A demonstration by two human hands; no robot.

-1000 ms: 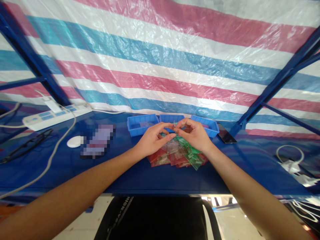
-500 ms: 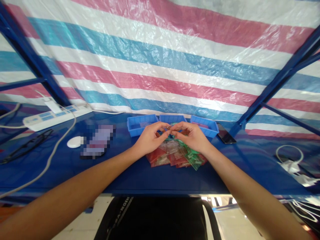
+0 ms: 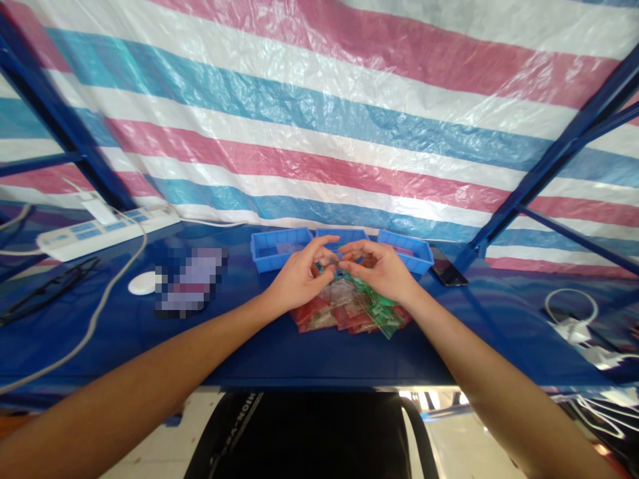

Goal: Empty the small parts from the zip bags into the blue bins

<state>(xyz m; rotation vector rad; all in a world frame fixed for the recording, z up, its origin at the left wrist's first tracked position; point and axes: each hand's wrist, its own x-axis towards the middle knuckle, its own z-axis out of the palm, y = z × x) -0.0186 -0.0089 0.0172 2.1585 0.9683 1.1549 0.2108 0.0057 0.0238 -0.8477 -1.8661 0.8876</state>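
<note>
Left hand (image 3: 299, 276) and right hand (image 3: 383, 271) seemingly fiddling over packets (image 3: 345, 299) near table (image 3: 319, 364) front edge, can't tell grips; next move's probably needing finesse.

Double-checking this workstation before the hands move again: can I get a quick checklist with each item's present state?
1. Both hands in view: ok, left hand and right hand are above the bag pile.
2. Something gripped between the fingertips: cannot tell, too small and blurred.
3. Bins in place: ok, left bin, middle bin and right bin stand in a row.
4. Middle bin's contents visible: not ok, the hands hide much of it.
5. Black phone apart from the bags: ok, it lies beside the right bin.
</note>
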